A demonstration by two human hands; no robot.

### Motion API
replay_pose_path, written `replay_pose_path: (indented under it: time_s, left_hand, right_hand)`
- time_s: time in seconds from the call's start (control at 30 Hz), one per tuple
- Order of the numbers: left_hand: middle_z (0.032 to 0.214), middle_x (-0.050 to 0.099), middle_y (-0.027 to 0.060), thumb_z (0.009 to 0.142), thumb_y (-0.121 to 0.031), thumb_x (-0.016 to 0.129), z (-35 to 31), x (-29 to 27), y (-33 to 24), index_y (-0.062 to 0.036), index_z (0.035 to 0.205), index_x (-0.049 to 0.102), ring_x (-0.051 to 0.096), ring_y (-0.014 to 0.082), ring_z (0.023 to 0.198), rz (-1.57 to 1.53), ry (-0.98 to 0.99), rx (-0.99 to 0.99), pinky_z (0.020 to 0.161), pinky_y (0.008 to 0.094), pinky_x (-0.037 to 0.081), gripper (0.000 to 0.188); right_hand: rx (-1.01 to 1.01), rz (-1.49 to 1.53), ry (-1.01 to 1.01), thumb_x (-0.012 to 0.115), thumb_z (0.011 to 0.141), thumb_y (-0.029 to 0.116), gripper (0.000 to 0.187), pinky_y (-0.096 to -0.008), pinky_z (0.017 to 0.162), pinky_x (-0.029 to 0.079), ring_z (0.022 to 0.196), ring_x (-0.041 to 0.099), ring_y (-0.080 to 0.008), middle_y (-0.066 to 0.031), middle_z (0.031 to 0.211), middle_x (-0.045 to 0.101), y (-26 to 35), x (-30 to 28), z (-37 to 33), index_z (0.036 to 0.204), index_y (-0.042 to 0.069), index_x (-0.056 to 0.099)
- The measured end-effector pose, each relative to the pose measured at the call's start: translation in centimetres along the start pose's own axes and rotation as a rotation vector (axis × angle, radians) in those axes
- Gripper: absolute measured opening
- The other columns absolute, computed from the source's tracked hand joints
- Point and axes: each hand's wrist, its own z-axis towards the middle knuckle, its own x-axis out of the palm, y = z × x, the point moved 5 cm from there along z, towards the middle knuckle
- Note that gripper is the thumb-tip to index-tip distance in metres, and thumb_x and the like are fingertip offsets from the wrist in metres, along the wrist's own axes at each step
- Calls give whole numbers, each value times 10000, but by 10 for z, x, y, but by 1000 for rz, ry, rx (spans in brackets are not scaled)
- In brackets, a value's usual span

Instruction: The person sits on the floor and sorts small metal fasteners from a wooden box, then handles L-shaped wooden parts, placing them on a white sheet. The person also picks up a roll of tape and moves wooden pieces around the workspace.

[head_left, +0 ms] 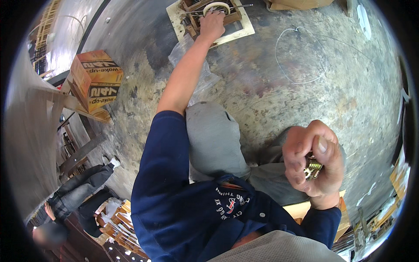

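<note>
My left hand reaches far forward into a wooden tray standing on a pale board. Its fingers are partly hidden beside a roll of masking tape, so what they touch cannot be made out. A thin metal rod sticks out past the tray's right side. Close to me on the right, my right hand is raised with its fingers curled round several small brass-coloured threaded inserts. Some of them show between the thumb and the fingers.
Clear plastic film lies on the stained floor under my left forearm. A loop of wire lies to the right. An orange-and-black cardboard box stands at left. Two people work at lower left by wooden pieces. Another carton sits beside my right elbow.
</note>
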Motion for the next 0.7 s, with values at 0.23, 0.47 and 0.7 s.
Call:
replay_pose_path:
  time_s: [0.23, 0.47, 0.7]
  left_hand:
    - [1106, 637, 71, 747, -63, 640, -23, -2, -10, -100, 1078, 671, 567, 285, 1097, -18, 72, 59, 860, 552, 471, 334]
    - [1082, 599, 90, 850, -116, 624, -108, -2, -59, -27, 1099, 634, 518, 233, 1059, 71, 208, 177, 831, 424, 471, 265]
    - [1077, 590, 77, 828, -64, 574, -182, -11, -108, -64, 1152, 608, 520, 243, 1059, -62, 145, 300, 845, 434, 430, 326]
  right_hand:
    - [44, -60, -107, 534, 969, 235, 289, -209, 347, 348, 491, 508, -117, -123, 701, 563, -16, -1, -4, 910, -37, 611]
    - [6, -126, -125, 542, 962, 212, 261, -218, 315, 391, 439, 519, -132, -170, 694, 570, -23, -10, -21, 893, -37, 584]
    - [-15, 17, -118, 446, 1011, 226, 309, -207, 334, 496, 415, 561, -178, -204, 721, 550, -16, -35, -38, 927, -65, 506]
